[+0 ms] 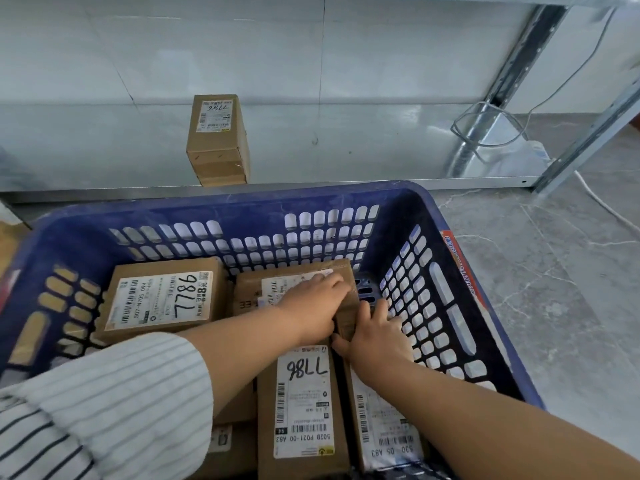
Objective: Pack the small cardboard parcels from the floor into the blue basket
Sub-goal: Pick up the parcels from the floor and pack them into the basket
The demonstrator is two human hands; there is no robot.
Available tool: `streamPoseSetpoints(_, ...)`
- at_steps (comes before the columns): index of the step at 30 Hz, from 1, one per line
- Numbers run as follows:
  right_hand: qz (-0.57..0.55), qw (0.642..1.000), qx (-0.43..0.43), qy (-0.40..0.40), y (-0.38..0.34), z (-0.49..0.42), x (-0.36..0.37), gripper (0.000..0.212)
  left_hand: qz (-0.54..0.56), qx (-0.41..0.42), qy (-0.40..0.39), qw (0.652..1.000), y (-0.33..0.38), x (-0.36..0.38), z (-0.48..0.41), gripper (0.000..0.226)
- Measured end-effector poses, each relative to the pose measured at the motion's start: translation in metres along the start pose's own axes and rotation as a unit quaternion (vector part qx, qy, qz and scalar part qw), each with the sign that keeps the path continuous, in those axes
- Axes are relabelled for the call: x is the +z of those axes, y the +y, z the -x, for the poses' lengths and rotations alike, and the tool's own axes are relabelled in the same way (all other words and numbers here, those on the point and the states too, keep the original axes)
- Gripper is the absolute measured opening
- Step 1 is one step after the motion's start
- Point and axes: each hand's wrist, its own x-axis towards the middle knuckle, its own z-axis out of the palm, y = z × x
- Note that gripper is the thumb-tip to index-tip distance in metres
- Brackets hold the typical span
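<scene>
Since the far-right corner of the blue basket [242, 202] looks like the only open gap left in that row, both hands are down in there seating the parcel in hand [298, 284]. L hand [311, 306] lies on the parcel's top w/ fingers near straight over the label, pressing down. Its thumb is hidden, so I can't say if it hooks the edge. R hand [377, 332] is spread wide just beside the parcel's right face, fingers fanned toward the perforated side wall, thumb touching the near corner. My read: it's steering the box sideways, not gripping it. The box sits a bit tilted w/ its right face showing, so prob. not bedded yet.

The rest of the load lies flat, labels up, I'd guess so the boxes tile w/o wasted room:
- far-left parcel [159, 299], marked 7786, just beside the one being seated
- near-middle parcel [301, 403], same no., right below the hands
- near-right parcel [384, 424], partly under the R forearm
- low-left box [225, 445], partly under the striped sleeve [104, 403]

One upright parcel [218, 140] stands outside, behind the basket, on the shiny bottom board [346, 143] of a metal shelf unit. That's not the floor proper, but by my read it's yet to be packed.

The basket rests on grey marbled floor tile [554, 306]. A slotted shelf upright [519, 74] stands at right, w/ a white cord [606, 204] running across the floor past it and a pale wall behind. A brown cardboard edge [8, 244] shows at far left, outside the basket; can't tell what it is.
</scene>
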Motion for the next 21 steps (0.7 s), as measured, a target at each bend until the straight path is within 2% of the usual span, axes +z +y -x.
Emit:
streamPoseSetpoints(2, -0.002, 1.000, -0.004, -0.017, 0.002, 0.001, -0.001, 0.078, 0.000, -0.035, 0.030, 0.999, 0.008, 0.006, 0.019, 0.056)
streamPoseSetpoints(4, 0.007, 0.999, -0.024, -0.040, 0.006, 0.003, -0.006, 0.076, -0.008, -0.060, 0.021, 0.998, 0.014, 0.013, 0.043, 0.063)
streamPoseSetpoints(6, 0.046, 0.995, -0.048, -0.071, 0.007, 0.010, -0.011, 0.076, -0.008, -0.090, -0.066, 0.994, 0.016, 0.019, 0.067, 0.081)
streamPoseSetpoints(9, 0.118, 0.982, -0.052, -0.137, 0.005, 0.023, -0.006, 0.092, -0.012, -0.109, -0.229, 0.967, 0.011, 0.031, 0.095, 0.102)
streamPoseSetpoints(11, 0.208, 0.954, -0.099, -0.193, 0.001, 0.028, 0.005, 0.095, 0.008, -0.106, -0.277, 0.955, 0.007, 0.036, 0.106, 0.112)
streamPoseSetpoints(13, 0.268, 0.930, -0.115, -0.225, -0.001, 0.028, 0.013, 0.099, 0.035, -0.103, -0.286, 0.952, 0.007, 0.040, 0.108, 0.119)
streamPoseSetpoints(21, 0.334, 0.908, -0.093, -0.236, -0.021, 0.036, 0.000, 0.095, 0.070, -0.109, -0.274, 0.953, 0.020, 0.040, 0.102, 0.124)
